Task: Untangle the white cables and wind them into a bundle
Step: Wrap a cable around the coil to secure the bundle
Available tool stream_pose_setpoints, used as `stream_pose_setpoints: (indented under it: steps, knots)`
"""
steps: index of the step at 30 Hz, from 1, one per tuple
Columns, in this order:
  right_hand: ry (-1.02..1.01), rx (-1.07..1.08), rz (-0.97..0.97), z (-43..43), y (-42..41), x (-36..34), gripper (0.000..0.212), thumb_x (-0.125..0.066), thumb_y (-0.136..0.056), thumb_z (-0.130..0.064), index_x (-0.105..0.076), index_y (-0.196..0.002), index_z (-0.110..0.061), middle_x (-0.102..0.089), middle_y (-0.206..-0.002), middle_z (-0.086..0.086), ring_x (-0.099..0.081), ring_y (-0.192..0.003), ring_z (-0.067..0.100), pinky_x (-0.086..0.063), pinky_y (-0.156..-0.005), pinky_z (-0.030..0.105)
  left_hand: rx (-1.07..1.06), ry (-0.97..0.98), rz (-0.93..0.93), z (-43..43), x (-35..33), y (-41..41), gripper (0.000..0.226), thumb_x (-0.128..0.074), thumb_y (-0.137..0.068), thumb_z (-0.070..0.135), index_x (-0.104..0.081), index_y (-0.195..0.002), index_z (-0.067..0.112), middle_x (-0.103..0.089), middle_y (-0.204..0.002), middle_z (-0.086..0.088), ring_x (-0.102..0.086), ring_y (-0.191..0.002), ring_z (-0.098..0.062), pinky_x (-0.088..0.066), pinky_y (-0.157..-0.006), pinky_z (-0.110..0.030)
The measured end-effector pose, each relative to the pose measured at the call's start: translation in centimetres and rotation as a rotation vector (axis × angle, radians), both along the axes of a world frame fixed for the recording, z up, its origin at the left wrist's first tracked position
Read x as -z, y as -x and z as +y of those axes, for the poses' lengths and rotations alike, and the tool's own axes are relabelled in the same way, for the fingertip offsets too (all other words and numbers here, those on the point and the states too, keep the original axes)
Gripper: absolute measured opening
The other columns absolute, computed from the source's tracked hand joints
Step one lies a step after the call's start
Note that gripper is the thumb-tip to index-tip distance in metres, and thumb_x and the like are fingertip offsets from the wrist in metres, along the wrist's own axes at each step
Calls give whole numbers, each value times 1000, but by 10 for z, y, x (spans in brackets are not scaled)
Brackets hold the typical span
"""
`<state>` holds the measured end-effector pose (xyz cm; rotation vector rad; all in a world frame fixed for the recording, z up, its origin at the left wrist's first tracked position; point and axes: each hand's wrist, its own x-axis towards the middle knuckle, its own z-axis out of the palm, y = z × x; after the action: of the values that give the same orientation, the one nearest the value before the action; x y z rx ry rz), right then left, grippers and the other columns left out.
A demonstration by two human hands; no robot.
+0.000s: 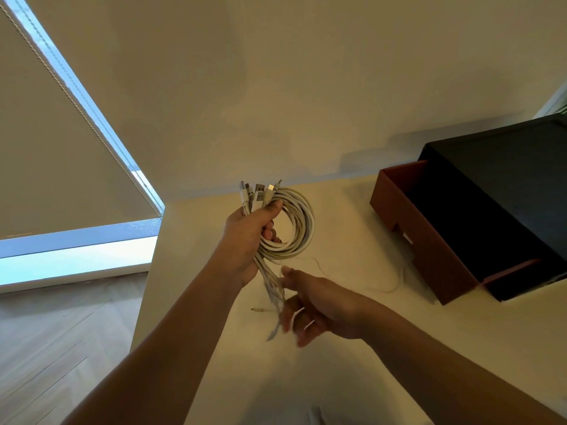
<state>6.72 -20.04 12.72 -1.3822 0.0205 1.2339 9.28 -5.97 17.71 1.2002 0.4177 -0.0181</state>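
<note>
**What We Cannot Make Out**

Motion blur smears the right hand (pixel 310 305) and the loose tails of the white cables (pixel 302 225) beside its fingers, so we cannot tell whether it grips them. The palm of the left hand (pixel 248 237) hides the stretch it holds. The plugs (pixel 257 193) are too small for us to name. The black box (pixel 506 191) runs off the right edge, and both forearms leave the bottom.

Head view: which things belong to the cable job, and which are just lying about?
Job: white cables, coiled in the left hand; their loose ends at the right hand.
Lying about: brown box, black box, on the table.
</note>
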Motion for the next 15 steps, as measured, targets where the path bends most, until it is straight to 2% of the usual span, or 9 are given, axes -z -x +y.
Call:
stream_pose_setpoints:
  steps: [2,3,4,6,9,12,15]
  knots:
    - [-180,7,217,1,0,9,58,-34,-96,-57,-43,-134,-14,-62,-119,18,-66,-93,38,-57,-78,43,-39,14,-16,-4,1,1,19,-63,-90,11,-56,-72,11,-38,-44,3,-37,-38,-9,-41,-47,-25]
    - [-248,42,297,4,0,14,56,-38,-95,-55,-45,-132,-12,-56,-127,17,-62,-104,43,-55,-84,47,-58,20,-24,-5,1,1,17,-63,-90,10,-57,-74,11,-39,-45,3,-38,-38,-9,-41,-47,-25]
    - [-312,109,360,9,1,16,52,-44,-94,-50,-50,-125,-9,-54,-127,17,-59,-109,44,-52,-88,49,-78,20,-30,-7,2,2,16,-64,-90,10,-58,-75,11,-39,-45,3,-38,-38,-9,-41,-47,-26]
    - [-422,320,418,22,2,21,34,-51,-93,-34,-56,-109,-4,-58,-109,16,-63,-102,40,-52,-89,48,-114,8,-34,-8,5,3,17,-64,-90,9,-58,-74,11,-40,-44,3,-38,-38,-9,-41,-48,-26]
    - [-483,632,389,33,-4,25,19,-47,-93,-6,-58,-105,3,-65,-93,18,-70,-81,30,-57,-79,39,-158,16,-25,-5,7,5,17,-64,-90,11,-57,-75,12,-40,-43,5,-40,-36,-8,-39,-49,-25]
    - [-449,751,375,32,-14,23,15,-42,-90,9,-56,-93,6,-63,-86,20,-65,-74,25,-59,-66,31,-209,40,-23,1,8,6,16,-64,-90,11,-57,-76,12,-38,-43,5,-40,-37,-7,-39,-47,-24]
    - [-362,819,450,30,-17,25,17,-36,-90,13,-48,-87,1,-55,-78,17,-55,-67,24,-57,-52,28,-281,53,-23,4,11,6,15,-63,-91,11,-57,-78,13,-39,-43,4,-40,-40,-8,-41,-45,-22]
